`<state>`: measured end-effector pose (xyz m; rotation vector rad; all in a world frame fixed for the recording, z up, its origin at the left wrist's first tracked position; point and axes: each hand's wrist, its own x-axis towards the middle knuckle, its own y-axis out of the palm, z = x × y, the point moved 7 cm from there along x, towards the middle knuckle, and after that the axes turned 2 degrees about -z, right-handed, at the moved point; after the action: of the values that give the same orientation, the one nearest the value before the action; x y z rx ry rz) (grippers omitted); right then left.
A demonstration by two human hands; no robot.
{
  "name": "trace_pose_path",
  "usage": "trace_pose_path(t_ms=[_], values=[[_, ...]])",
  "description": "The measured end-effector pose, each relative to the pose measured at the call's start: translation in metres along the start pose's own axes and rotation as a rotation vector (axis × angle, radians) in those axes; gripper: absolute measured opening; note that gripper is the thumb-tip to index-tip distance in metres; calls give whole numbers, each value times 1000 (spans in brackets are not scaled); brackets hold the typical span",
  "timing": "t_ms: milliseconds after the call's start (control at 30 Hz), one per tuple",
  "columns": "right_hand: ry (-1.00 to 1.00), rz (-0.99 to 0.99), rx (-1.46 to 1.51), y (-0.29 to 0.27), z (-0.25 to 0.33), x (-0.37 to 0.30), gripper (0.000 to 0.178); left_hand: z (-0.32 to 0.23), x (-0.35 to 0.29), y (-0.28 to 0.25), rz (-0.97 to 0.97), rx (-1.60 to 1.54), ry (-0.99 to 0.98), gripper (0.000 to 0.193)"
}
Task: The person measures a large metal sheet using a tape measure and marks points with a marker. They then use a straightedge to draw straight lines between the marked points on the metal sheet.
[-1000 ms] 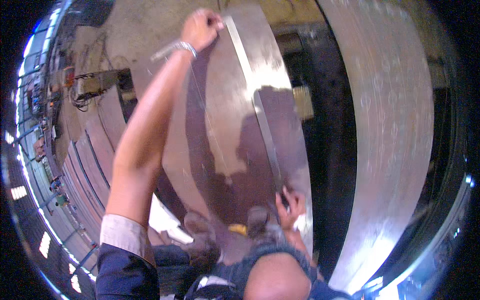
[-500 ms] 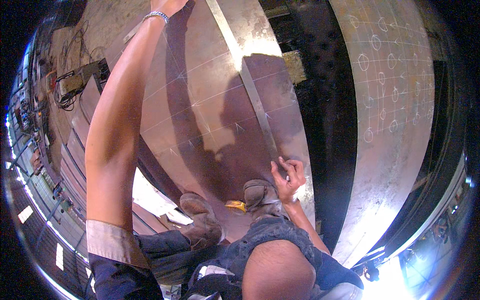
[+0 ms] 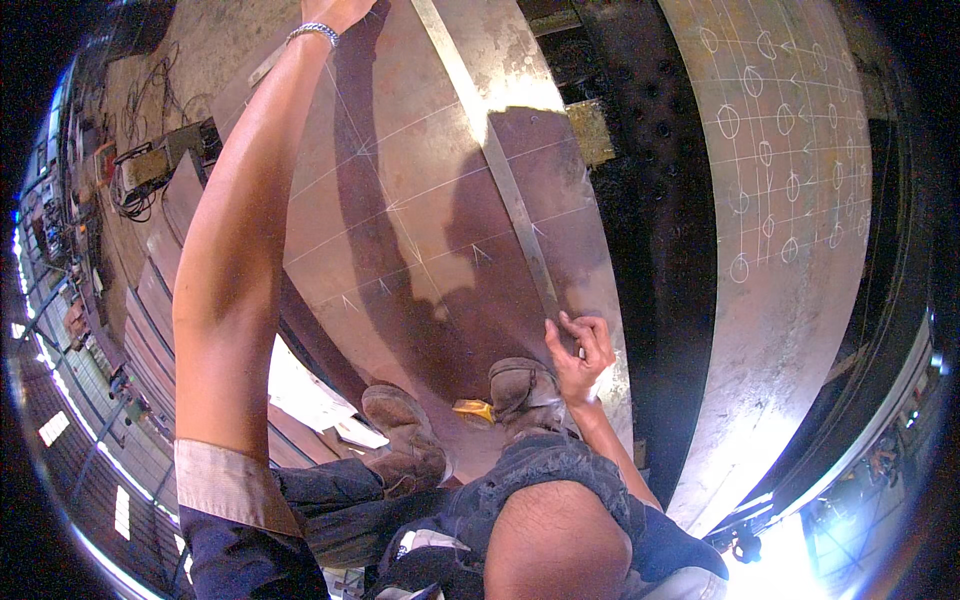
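A long flat metal straightedge (image 3: 507,190) lies across a brownish steel plate (image 3: 430,150) marked with thin white lines and small arrow ticks. At its near end my right hand (image 3: 584,360) is closed, thumb and fingertips pinched at the strip's tip. My left arm stretches far forward over the plate's left side. Only the back part of my left hand (image 3: 343,12) shows, with a chain bracelet at the wrist; its fingers lie beyond the upper edge. A small yellow object (image 3: 474,410) rests between my boots on the plate.
My two boots (image 3: 402,425) stand on the plate's near part. A dark gap (image 3: 665,250) runs along its right, then a second steel plate (image 3: 770,330) with chalked circles and grid lines. Cables and a box-like machine (image 3: 142,170) sit at the left.
The view has shifted very slightly. My right hand still pinches at the straightedge's near end, and my left arm stays stretched out.
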<state>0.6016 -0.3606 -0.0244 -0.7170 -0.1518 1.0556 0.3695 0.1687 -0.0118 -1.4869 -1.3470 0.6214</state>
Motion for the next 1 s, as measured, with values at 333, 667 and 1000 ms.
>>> trace_pose_path(t_ms=[333, 667, 1000], values=[[14, -7, 19, -2, 4, 3, 22, -1, 1, 1, 8, 1, -3, 17], [6, 8, 48, -1, 2, 3, 25, 0, 2, 2, 23, 11, -16, 17], [-22, -40, 64, -2, 3, 5, 24, -5, 1, 8, 26, 25, -30, 18]])
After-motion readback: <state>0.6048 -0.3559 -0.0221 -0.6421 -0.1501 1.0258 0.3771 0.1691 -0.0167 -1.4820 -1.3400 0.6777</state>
